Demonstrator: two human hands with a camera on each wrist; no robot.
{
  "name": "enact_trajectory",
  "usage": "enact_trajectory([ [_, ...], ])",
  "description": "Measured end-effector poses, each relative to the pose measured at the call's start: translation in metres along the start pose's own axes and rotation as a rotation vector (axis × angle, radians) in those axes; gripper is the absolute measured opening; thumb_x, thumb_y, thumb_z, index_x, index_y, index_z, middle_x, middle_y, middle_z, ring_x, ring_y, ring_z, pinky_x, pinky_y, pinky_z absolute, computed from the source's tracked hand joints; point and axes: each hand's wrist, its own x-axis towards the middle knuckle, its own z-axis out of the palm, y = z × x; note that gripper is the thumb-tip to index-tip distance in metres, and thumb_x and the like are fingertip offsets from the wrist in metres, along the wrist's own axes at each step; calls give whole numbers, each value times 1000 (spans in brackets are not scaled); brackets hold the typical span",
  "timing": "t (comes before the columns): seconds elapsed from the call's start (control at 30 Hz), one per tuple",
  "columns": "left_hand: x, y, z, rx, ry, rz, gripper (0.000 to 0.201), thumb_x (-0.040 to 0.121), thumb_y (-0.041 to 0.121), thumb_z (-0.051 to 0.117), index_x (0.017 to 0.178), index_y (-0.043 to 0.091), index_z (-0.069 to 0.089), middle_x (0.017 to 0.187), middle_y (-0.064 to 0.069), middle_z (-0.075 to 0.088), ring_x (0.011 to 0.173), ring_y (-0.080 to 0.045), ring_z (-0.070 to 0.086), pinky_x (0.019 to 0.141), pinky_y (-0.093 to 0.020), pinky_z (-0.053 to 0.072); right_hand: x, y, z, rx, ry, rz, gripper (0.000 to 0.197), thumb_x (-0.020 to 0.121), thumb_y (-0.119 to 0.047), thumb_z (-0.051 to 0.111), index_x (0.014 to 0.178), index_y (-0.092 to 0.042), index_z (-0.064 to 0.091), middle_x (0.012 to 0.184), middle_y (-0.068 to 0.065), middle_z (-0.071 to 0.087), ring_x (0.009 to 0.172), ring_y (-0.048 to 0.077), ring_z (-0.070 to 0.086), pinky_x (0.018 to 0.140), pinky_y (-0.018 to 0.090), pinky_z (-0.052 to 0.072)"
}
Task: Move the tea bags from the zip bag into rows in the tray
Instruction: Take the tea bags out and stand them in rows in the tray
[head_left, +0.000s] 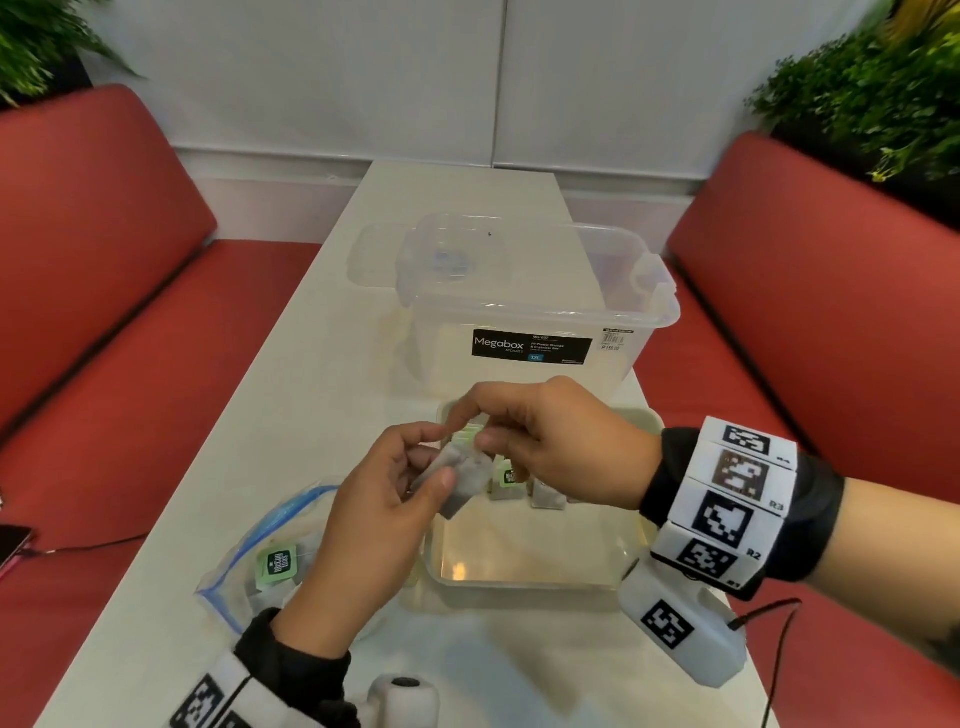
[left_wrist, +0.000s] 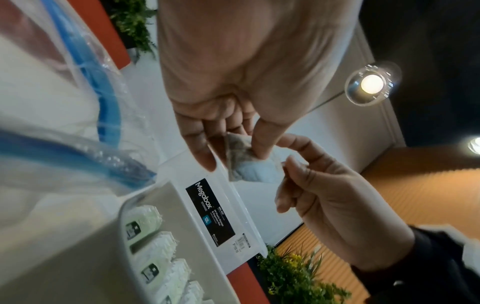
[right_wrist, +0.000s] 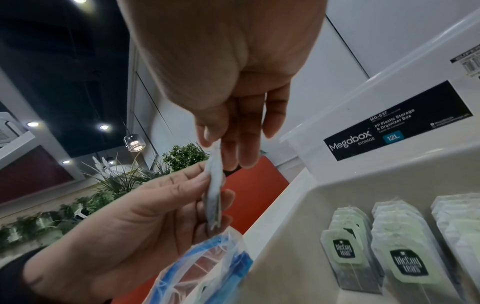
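Observation:
A grey tea bag (head_left: 460, 480) hangs just above the tray's left rim, held by both hands. My left hand (head_left: 434, 467) pinches its lower part between thumb and fingers (left_wrist: 262, 148). My right hand (head_left: 475, 434) pinches its top edge (right_wrist: 214, 156). The pale tray (head_left: 519, 584) holds a row of standing tea bags (right_wrist: 345, 246) with green tags along its far side. To the left lies the blue-edged zip bag (head_left: 260, 556) with its mouth gaping and more tea bags inside.
A clear Megabox storage box (head_left: 524, 312) stands behind the tray, with its lid (head_left: 374, 254) beyond it. Red bench seats (head_left: 104, 312) run along both sides of the white table. A cable (head_left: 93, 545) lies at the left edge.

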Motion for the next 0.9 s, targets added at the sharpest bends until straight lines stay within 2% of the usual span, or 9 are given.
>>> enact_trajectory([
  [0.1, 1, 1, -3, -189, -45, -72, 30, 87, 5, 54, 111, 23, 56, 96, -1, 70, 89, -13, 67, 77, -27, 52, 4, -2, -7, -13, -47, -120, 29, 86, -8, 63, 109, -24, 68, 80, -14, 61, 69, -1, 57, 72, 28, 52],
  [0.27, 3, -1, -8, -238, -41, -99, 38, 78, 23, 58, 116, 26, 55, 107, 3, 67, 95, -12, 64, 77, -24, 52, 17, -1, -12, -50, -34, -239, 13, 77, -22, 74, 90, -18, 74, 86, -5, 68, 71, 4, 59, 67, 21, 46],
  [0.33, 2, -4, -12, -86, 25, -52, 31, 84, 19, 61, 111, 33, 56, 109, 13, 64, 93, -5, 62, 75, -20, 49, 24, 1, -13, -105, -48, -207, 11, 78, -22, 74, 87, -16, 74, 87, -3, 66, 71, 8, 57, 67, 21, 44],
  [0.43, -4, -11, -20, 239, 93, 54, 33, 84, 12, 65, 100, 40, 57, 102, 19, 60, 86, 2, 55, 72, -13, 43, 34, 10, -14, -213, -121, -96, 10, 79, -21, 74, 87, -17, 73, 82, -6, 67, 63, -1, 50, 64, 13, 38],
  [0.5, -6, -17, -26, 436, 83, 132, 35, 78, 15, 71, 94, 43, 58, 104, 24, 55, 96, 4, 50, 76, -6, 37, 41, 18, -11, -280, -172, -5, 12, 78, -22, 75, 89, -19, 71, 80, -7, 68, 63, 0, 52, 63, 12, 37],
  [0.57, -8, -23, -29, 561, 60, 167, 33, 74, 25, 75, 90, 46, 56, 110, 30, 50, 105, 6, 45, 83, -8, 33, 47, 25, -4, -335, -214, 76, 14, 76, -22, 75, 89, -21, 70, 79, -9, 65, 69, 6, 54, 61, 15, 37],
  [0.7, -12, -32, -31, 631, 55, 165, 29, 65, 54, 57, 93, 58, 51, 113, 32, 48, 112, 11, 36, 91, -21, 28, 61, 38, 22, -451, -319, 166, 11, 78, -24, 72, 88, -24, 70, 76, -12, 60, 74, 11, 54, 63, 23, 38],
  [0.8, -16, -36, -33, 645, 42, 157, 29, 65, 57, 54, 94, 58, 50, 115, 33, 47, 113, 12, 35, 92, -19, 24, 71, 47, 39, -510, -402, 182, 9, 81, -23, 68, 90, -26, 69, 79, -10, 60, 76, 13, 55, 65, 24, 39],
  [0.9, -18, -38, -36, 623, 80, 154, 30, 65, 57, 55, 95, 53, 54, 114, 31, 49, 112, 11, 37, 91, -26, 30, 79, 53, 49, -541, -449, 197, 8, 82, -20, 65, 89, -24, 69, 77, -7, 59, 74, 14, 53, 64, 25, 39],
])
